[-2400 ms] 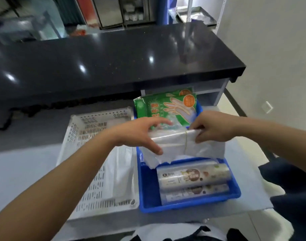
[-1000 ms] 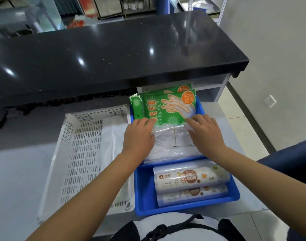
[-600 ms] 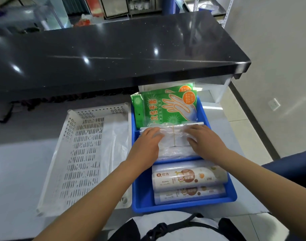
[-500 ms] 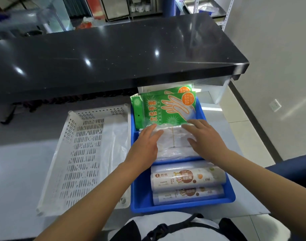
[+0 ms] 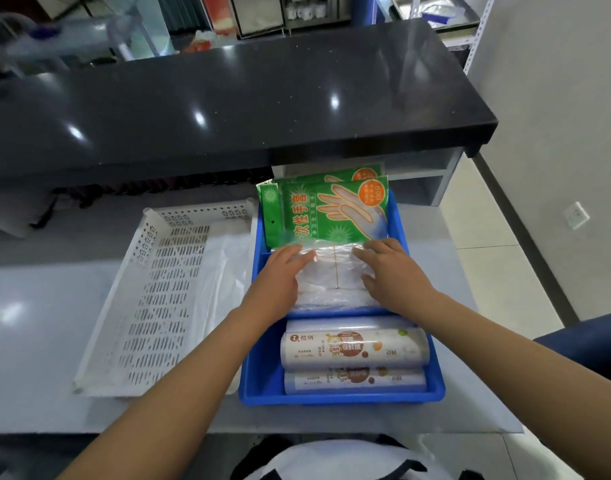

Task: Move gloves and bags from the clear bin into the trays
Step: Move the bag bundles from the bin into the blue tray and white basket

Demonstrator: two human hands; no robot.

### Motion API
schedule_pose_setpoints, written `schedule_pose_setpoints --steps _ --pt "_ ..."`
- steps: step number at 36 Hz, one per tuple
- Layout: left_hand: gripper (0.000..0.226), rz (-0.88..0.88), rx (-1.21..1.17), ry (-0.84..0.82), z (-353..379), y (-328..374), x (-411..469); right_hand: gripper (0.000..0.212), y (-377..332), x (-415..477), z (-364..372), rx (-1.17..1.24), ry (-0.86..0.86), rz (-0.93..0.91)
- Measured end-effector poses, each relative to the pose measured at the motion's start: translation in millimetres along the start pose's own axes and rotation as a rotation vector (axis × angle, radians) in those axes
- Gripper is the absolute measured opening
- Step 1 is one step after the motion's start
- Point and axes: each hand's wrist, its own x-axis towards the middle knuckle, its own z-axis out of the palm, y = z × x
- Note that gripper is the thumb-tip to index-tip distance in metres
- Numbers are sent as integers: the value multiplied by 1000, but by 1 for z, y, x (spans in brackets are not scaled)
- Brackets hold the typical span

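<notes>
A banded bundle of clear plastic bags (image 5: pixel 333 278) lies in the middle of the blue tray (image 5: pixel 262 382), between green packets of disposable gloves (image 5: pixel 326 211) leaning at the far end and two printed rolls of food bags (image 5: pixel 354 348) lying side by side at the near end. I see my left hand (image 5: pixel 278 282) lying flat on the bundle's left part and my right hand (image 5: pixel 394 275) flat on its right part, fingers spread and pointing away from me; both hands are wide, pressing down on the bags and gripping nothing. The thin band around the bundle shows in the gap between the two hands.

Just beside the blue tray, on its left and touching it, sits a white perforated tray (image 5: pixel 151 292) with a sheet of thin white plastic (image 5: pixel 224 271) lying along its right side. Both trays rest on a pale grey surface (image 5: pixel 37 323). Behind them a glossy black counter top (image 5: pixel 228 98) overhangs the far edge, with shelving and blurred containers beyond it. To the right I see pale floor tiles (image 5: pixel 487 258), a white wall (image 5: pixel 557 116) with a socket low down, and a dark blue seat edge.
</notes>
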Motion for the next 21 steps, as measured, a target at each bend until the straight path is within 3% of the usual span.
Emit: schedule_pose_setpoints --steps 5,11,21 --pt "71 -49 6 -33 -4 4 1 50 3 0 -2 22 -29 -7" --pt "58 -96 19 -58 -23 14 -1 57 0 -8 -19 7 -82 -36" --pt "72 -104 114 -26 -64 31 -45 64 -33 -60 -57 -67 56 47"
